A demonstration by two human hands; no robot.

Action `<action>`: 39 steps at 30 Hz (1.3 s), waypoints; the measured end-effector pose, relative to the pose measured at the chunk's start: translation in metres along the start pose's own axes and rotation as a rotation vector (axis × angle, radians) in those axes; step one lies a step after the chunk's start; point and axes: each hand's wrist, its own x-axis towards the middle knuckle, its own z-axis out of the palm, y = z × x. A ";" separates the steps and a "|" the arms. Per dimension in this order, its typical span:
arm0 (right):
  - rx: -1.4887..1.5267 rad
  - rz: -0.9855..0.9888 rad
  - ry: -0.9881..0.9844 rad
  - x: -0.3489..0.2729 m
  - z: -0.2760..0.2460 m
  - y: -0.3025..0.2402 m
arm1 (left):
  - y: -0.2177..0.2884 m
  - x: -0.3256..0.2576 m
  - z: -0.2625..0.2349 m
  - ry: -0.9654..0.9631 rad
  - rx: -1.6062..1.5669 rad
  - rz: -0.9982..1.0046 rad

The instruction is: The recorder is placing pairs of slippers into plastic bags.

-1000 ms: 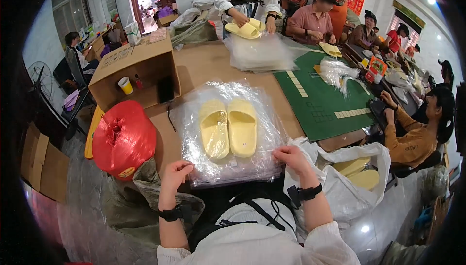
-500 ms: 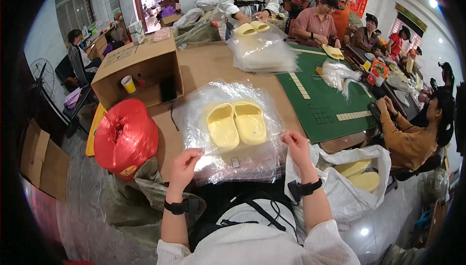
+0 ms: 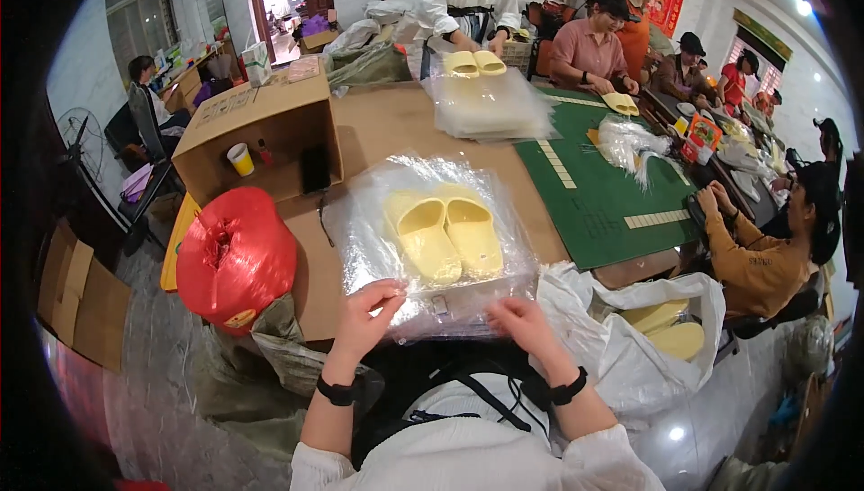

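Note:
A pair of pale yellow slippers [image 3: 443, 234] lies inside a clear plastic bag [image 3: 360, 221] on the brown table [image 3: 396, 122] in front of me. My left hand [image 3: 369, 311] pinches the bag's near edge at the left. My right hand [image 3: 522, 324] holds the same edge at the right. Both wrists wear black bands. The slippers point away from me, side by side.
A red twine spool [image 3: 236, 257] sits at the left. An open cardboard box [image 3: 261, 135] stands behind it. A white bag with more yellow slippers [image 3: 661, 329] hangs at the right. Other people sit around a green mat [image 3: 603, 194]; one standing person holds slippers over a stack of bags [image 3: 490, 108].
Both my hands have moved closer together along the bag's near edge. The bagged slippers have shifted slightly toward me.

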 end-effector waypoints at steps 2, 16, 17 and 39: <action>0.781 0.138 -0.390 0.009 0.015 0.011 | 0.017 0.002 0.010 -0.053 0.102 0.083; 1.124 0.021 0.008 0.017 0.018 0.016 | 0.066 -0.030 0.053 -0.465 0.207 0.606; 1.100 0.013 0.044 0.009 0.009 0.010 | 0.068 -0.030 0.057 -0.466 0.197 0.662; 0.910 0.025 0.597 -0.224 -0.287 -0.024 | 0.079 -0.017 0.286 -1.117 0.512 0.558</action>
